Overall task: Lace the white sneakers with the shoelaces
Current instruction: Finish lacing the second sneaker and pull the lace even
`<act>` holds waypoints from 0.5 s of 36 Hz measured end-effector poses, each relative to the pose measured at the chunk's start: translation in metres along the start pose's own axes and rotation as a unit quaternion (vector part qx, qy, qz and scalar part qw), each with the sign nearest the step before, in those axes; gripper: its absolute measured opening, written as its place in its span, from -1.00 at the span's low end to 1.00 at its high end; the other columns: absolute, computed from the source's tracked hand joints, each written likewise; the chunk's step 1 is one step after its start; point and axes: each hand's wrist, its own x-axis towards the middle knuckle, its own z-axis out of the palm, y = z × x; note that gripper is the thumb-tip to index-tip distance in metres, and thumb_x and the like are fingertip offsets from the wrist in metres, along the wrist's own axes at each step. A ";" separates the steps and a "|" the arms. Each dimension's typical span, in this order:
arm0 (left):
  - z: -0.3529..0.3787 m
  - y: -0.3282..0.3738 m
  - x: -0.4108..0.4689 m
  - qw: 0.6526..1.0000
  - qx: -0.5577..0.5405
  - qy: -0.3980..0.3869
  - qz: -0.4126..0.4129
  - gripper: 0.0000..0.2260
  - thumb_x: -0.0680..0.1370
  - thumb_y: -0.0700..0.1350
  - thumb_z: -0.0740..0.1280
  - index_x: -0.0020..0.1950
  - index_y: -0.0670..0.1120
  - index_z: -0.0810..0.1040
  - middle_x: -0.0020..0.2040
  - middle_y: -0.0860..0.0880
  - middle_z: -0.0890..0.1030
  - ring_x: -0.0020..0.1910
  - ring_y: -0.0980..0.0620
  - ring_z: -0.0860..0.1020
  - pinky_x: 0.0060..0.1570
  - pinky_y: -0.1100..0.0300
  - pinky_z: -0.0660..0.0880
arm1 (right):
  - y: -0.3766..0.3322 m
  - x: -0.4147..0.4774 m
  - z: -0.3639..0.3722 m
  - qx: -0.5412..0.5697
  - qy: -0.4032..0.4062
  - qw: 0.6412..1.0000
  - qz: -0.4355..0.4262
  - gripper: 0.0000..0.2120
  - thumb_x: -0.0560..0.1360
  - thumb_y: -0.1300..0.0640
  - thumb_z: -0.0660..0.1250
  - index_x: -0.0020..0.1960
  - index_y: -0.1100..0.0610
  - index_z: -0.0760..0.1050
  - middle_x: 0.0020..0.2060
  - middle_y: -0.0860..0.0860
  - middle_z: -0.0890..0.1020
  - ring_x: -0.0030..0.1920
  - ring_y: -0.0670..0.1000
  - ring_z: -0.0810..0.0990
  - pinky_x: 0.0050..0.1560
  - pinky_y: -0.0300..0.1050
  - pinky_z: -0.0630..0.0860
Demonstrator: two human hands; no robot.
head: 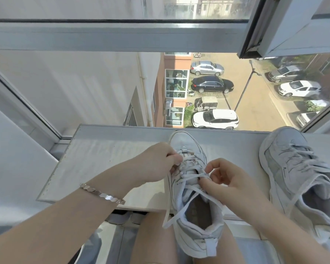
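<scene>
Head view: white sneaker (193,231) at six o'clock, toe propped on the windowsill (103,149), with left hand (156,162) and right hand (224,178) each pinching its shoelace (191,176) at opposite eyelets, likely for tension.

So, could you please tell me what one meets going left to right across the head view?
Bracelet, left hand pinching the shoelace, middle sneaker, right hand pinching the shoelace, second sneaker.
</scene>
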 end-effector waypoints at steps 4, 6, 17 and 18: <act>0.008 -0.006 -0.004 0.997 -0.052 0.056 0.032 -0.79 0.60 -0.11 0.22 -0.17 -0.16 0.54 -0.23 -0.04 0.53 -0.19 0.03 0.47 -0.16 0.18 0.38 | -0.008 0.006 -0.002 0.047 -0.036 0.998 0.003 -0.93 0.45 0.16 0.31 -0.12 0.01 0.53 -0.46 -0.11 0.44 -0.45 -0.14 0.38 -0.32 -0.20 0.37; 0.010 -0.009 -0.002 0.994 -0.066 0.072 0.047 -0.80 0.60 -0.12 0.22 -0.21 -0.06 0.52 -0.25 0.01 0.53 -0.22 0.06 0.48 -0.18 0.20 0.40 | -0.013 0.013 -0.006 0.039 -0.027 0.999 -0.005 -0.88 0.50 0.09 0.26 -0.17 0.04 0.55 -0.51 -0.15 0.45 -0.50 -0.18 0.37 -0.37 -0.25 0.34; 0.015 -0.016 -0.003 0.987 -0.062 0.118 0.094 -0.81 0.56 -0.21 0.27 -0.23 0.02 0.44 -0.32 0.01 0.52 -0.35 0.11 0.48 -0.22 0.13 0.51 | -0.021 0.030 -0.013 -0.165 -0.104 0.969 -0.151 -0.82 0.47 0.03 0.34 -0.28 -0.18 0.48 -0.23 -0.07 0.49 -0.21 -0.14 0.47 -0.21 -0.40 0.37; 0.014 -0.017 -0.003 0.986 -0.060 0.114 0.105 -0.81 0.56 -0.22 0.27 -0.22 0.02 0.44 -0.33 0.01 0.51 -0.39 0.13 0.47 -0.27 0.18 0.48 | -0.018 0.028 -0.014 -0.167 -0.102 0.965 -0.173 -0.80 0.48 0.04 0.34 -0.28 -0.18 0.46 -0.22 -0.09 0.49 -0.19 -0.14 0.48 -0.19 -0.40 0.38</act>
